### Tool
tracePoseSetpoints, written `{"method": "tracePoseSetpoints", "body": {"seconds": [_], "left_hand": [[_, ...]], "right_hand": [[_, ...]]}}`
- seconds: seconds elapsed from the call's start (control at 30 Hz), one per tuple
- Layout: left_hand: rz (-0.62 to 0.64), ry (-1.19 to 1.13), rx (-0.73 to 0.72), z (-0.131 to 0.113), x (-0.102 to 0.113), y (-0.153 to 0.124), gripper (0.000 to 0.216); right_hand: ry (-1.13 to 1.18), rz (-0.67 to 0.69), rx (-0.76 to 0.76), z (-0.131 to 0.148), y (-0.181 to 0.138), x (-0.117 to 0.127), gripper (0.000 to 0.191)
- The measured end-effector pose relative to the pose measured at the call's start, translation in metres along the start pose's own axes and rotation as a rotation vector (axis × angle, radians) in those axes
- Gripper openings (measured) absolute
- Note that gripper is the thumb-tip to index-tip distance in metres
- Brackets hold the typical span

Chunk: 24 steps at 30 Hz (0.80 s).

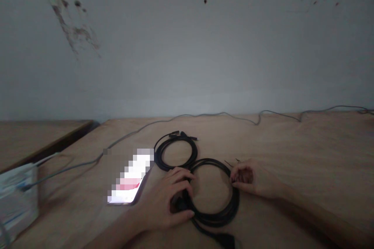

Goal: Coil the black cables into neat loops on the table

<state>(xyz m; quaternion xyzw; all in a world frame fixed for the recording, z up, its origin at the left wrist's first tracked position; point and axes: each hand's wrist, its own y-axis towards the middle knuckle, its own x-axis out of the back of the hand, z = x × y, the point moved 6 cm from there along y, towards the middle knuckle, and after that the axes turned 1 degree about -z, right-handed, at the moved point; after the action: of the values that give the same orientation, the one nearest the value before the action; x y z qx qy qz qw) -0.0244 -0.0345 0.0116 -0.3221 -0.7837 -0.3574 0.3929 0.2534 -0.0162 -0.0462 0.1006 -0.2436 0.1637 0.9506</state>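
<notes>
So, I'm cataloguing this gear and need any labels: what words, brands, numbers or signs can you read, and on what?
None can be read.
Phone: screen is blocked out by pixelation.
White box: blue marks, too blurred to read.
Near coil: no readable marking.
Far coil: none readable either.

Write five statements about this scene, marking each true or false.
1. The left hand and right hand are on opposite sides of the nearer black coil. True.
2. The phone has a lit screen. True.
3. The phone lies right of both hands. False: it lies left of both.
4. Only one coil shows. False: there is also a farther black coil.
5. A grey cable runs along the back of the table. True.
</notes>
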Motion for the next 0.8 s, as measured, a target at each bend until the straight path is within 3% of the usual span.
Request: {"method": "tracePoseSetpoints", "body": {"seconds": [0.33, 0.8], "left_hand": [[0.011, -0.040, 0.012, -0.001, -0.001, 0.000, 0.029], [0.012, -0.047, 0.016, -0.002, 0.000, 0.001, 0.029]], "right_hand": [[0.186, 0.175, -0.108, -0.014, -0.003, -0.004, 0.044], [0.149, 0.113, -0.139, -0.010, 0.001, -0.005, 0.044]]}}
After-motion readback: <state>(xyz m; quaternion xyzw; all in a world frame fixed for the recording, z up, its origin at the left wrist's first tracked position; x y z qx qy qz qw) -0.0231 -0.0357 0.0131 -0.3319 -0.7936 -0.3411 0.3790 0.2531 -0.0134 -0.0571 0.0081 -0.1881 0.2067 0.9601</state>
